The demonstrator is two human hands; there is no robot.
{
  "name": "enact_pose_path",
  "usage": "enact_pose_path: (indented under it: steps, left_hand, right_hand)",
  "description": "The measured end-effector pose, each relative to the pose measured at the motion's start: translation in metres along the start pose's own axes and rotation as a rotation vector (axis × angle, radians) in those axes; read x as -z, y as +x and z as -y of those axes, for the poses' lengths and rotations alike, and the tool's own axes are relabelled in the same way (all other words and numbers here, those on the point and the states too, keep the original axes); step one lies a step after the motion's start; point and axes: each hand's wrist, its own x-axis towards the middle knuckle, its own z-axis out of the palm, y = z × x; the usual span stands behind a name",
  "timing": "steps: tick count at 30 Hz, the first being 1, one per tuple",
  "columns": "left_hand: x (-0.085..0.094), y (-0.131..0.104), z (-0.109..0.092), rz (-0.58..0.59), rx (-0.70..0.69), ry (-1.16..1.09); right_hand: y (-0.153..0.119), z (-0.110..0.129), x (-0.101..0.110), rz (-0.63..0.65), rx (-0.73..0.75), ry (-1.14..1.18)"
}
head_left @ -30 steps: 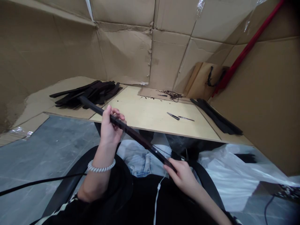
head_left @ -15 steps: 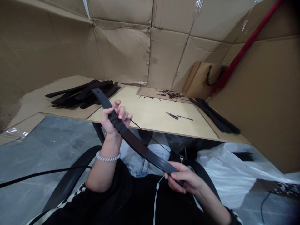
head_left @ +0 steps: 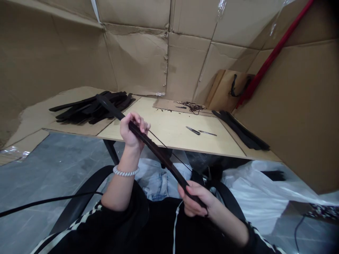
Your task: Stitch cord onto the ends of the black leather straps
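A long dark strip point(head_left: 159, 152) runs diagonally between my hands over my lap, its narrow edge facing up. My left hand point(head_left: 134, 129) is closed round its upper part, and the far end sticks out past it over the table. Near the lower end, my right hand point(head_left: 194, 199) is wrapped round the strip. A thin dark cord point(head_left: 169, 150) stretches from beside my left hand down towards my right side; where it ends is hidden.
On the table point(head_left: 159, 130) lie a pile of dark strips point(head_left: 90, 107) at left, more strips point(head_left: 241, 130) at right, a cutter point(head_left: 192, 130), a thin blade-like tool point(head_left: 207, 133) and tangled dark cord point(head_left: 194, 107). Cardboard walls stand behind; a white plastic bag point(head_left: 254, 197) lies lower right.
The strip has been turned from its broad face onto its edge. My left hand has shifted slightly right and closed more round it; my right hand has moved slightly left and changed its hold.
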Motion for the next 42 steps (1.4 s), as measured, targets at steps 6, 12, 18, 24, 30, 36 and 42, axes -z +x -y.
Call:
enact_pose_path:
  steps: [6, 12, 18, 24, 30, 36, 42]
  left_hand:
    - [0.006, 0.004, 0.004, -0.172, 0.040, 0.005]
    - [0.007, 0.001, 0.004, -0.047, 0.121, -0.193]
    - [0.011, 0.006, 0.001, -0.068, 0.251, 0.005]
    - [0.006, 0.002, 0.000, -0.093, 0.122, -0.038]
    - [0.004, 0.002, 0.003, -0.073, 0.039, -0.045]
    - [0.008, 0.005, 0.008, -0.244, 0.062, -0.013]
    - [0.006, 0.004, 0.000, -0.192, 0.040, -0.048]
  right_hand:
    - [0.002, 0.015, -0.007, -0.726, 0.271, -0.967]
    - [0.001, 0.008, -0.010, 0.052, -0.063, 0.056]
    - [0.000, 0.029, -0.011, -0.606, 0.154, -0.899]
    - [-0.001, 0.023, -0.007, -0.162, -0.118, -0.299]
    - [0.002, 0.017, -0.007, -0.206, -0.045, -0.172]
    - [0.004, 0.023, -0.002, -0.622, 0.196, -0.715]
    - [0.003, 0.009, -0.002, 0.013, -0.055, -0.012]
